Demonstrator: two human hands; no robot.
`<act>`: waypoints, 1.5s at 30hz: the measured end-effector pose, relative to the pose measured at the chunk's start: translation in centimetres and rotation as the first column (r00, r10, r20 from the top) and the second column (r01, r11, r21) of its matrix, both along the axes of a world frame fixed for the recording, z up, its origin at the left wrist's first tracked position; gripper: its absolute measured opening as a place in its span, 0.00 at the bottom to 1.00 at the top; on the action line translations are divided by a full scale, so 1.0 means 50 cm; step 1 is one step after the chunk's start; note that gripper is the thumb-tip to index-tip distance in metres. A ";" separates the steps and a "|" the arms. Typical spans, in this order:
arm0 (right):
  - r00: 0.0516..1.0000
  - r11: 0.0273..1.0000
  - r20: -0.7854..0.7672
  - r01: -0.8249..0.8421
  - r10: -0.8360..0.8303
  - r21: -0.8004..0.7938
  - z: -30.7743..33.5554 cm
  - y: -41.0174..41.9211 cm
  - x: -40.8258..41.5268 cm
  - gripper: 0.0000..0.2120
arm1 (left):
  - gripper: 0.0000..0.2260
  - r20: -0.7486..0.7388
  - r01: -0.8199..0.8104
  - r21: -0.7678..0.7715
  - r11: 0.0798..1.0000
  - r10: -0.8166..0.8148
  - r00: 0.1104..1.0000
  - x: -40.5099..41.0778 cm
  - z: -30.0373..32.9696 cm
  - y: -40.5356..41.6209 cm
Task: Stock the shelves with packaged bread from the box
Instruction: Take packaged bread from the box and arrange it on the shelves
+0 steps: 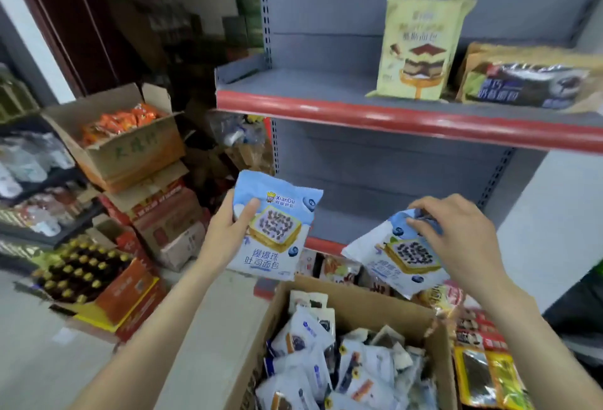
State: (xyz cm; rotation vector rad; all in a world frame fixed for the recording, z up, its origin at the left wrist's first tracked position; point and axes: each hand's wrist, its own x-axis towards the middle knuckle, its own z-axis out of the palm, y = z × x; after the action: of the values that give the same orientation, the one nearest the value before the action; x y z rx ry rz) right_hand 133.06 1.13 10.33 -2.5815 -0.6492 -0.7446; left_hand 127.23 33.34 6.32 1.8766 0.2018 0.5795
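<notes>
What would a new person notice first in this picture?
Two light blue bread packets in the middle: the left hand grips one packet upright, the right hand pinches the other packet by its top. Below them stands an open cardboard box full of packets; above, a yellow bag stands on the red-edged shelf.

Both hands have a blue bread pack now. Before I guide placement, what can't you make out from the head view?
- Lower shelf: its floor is hidden behind both blue packs and the right hand.
- Box: the bottom edge cuts it off, so its count is unknown.
- Brown pack on the upper shelf: blurred, cut by the right edge.
- Left hand: its grip behind the pack is hidden.
</notes>
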 end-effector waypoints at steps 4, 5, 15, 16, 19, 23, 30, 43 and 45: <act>0.972 0.997 0.236 0.034 -0.017 -0.069 0.120 0.048 0.044 0.06 | 0.07 0.130 0.068 0.125 0.990 -0.085 0.988 0.062 0.133 0.050; 0.960 0.997 0.278 0.049 -0.030 -0.064 0.154 0.060 0.059 0.06 | 0.07 0.164 0.071 0.157 0.985 -0.097 0.982 0.081 0.166 0.066; 0.797 0.976 0.567 0.205 -0.211 0.075 0.415 0.222 0.175 0.08 | 0.07 0.423 0.102 0.135 0.986 -0.150 0.894 0.258 0.384 0.205; 0.796 0.970 0.558 0.232 -0.233 0.074 0.430 0.235 0.193 0.09 | 0.08 0.423 0.109 0.133 0.985 -0.155 0.893 0.275 0.394 0.213; 0.814 0.965 0.527 0.256 -0.244 0.052 0.466 0.274 0.248 0.11 | 0.03 0.427 0.098 0.118 0.988 -0.139 0.894 0.328 0.419 0.224; 0.870 0.965 0.448 0.256 -0.205 -0.055 0.500 0.333 0.324 0.15 | 0.05 0.420 0.089 0.017 0.996 -0.088 0.903 0.391 0.427 0.222; 0.909 0.921 0.363 0.305 -0.206 -0.243 0.566 0.402 0.459 0.14 | 0.13 0.399 -0.020 -0.010 1.000 0.022 0.917 0.482 0.424 0.209; 0.959 0.932 0.230 0.227 -0.164 -0.283 0.502 0.444 0.696 0.06 | 0.10 0.216 -0.036 0.250 0.968 -0.019 0.976 0.649 0.417 0.177; 0.936 0.912 0.296 0.279 -0.189 -0.300 0.492 0.444 0.711 0.10 | 0.10 0.218 -0.034 0.268 0.963 -0.026 0.976 0.671 0.419 0.176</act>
State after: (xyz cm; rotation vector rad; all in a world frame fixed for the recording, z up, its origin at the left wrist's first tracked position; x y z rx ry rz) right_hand 168.63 23.32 34.94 -2.9423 -0.5879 -1.1597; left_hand 160.76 42.15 27.27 2.0551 -0.0213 0.8461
